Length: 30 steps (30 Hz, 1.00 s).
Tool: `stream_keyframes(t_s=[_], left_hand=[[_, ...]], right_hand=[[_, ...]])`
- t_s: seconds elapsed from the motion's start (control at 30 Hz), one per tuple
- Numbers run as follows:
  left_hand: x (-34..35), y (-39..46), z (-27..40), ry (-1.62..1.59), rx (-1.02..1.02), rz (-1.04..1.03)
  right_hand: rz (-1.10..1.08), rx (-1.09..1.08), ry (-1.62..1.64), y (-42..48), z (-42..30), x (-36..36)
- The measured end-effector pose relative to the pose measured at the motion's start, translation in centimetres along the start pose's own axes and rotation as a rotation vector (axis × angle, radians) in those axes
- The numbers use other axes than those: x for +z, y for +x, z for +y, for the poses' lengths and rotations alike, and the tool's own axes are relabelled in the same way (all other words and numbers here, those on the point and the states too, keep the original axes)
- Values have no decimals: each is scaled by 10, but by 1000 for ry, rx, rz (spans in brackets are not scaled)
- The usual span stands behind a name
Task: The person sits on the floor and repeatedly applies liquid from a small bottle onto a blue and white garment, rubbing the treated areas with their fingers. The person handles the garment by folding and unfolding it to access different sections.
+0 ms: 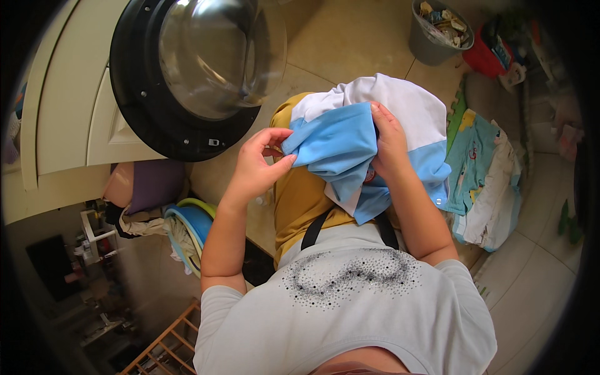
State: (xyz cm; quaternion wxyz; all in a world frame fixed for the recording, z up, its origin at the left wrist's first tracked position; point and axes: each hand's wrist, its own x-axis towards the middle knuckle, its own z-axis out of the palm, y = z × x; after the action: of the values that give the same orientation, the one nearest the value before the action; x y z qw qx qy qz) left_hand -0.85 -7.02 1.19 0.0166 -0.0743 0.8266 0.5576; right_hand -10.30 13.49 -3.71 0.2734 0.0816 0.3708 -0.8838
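A light-blue and white garment (398,98) lies bunched across my lap, over mustard-coloured trousers (300,220). My left hand (265,159) has its thumb and fingertips at the left end of a blue fabric section (333,136), thumb below and fingers above. At the other end of this section, my right hand (390,136) grips the upper corner, its thumb near the top edge. The blue cloth stretches between both hands with soft folds. Part of a round red-and-white emblem (370,176) shows beside my right wrist. A snap button (438,201) sits at the garment's lower right.
An open front-loader door (185,140) with a glass bowl juts out at upper left, beside cream cabinets (70,93). Basins (199,220) holding clothes stand at left. Folded children's clothes (487,178) lie at right. A grey waste bin (431,44) stands at the back.
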Motion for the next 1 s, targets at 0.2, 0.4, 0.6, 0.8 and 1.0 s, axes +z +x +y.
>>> stream_keyframes(t_s=[0.2, 0.4, 0.6, 0.8, 1.0], left_hand=[[4, 7, 2, -97, -48, 29], [9, 12, 13, -384, 24, 77], [9, 17, 16, -760, -9, -9], [12, 25, 27, -895, 97, 8], [10, 41, 39, -866, 292, 94]], right_hand=[[4, -83, 5, -8, -27, 3], [22, -83, -22, -9, -40, 0], [39, 22, 65, -6, -47, -7], [-55, -26, 87, -7, -57, -7], [80, -941, -956, -32, -44, -1]])
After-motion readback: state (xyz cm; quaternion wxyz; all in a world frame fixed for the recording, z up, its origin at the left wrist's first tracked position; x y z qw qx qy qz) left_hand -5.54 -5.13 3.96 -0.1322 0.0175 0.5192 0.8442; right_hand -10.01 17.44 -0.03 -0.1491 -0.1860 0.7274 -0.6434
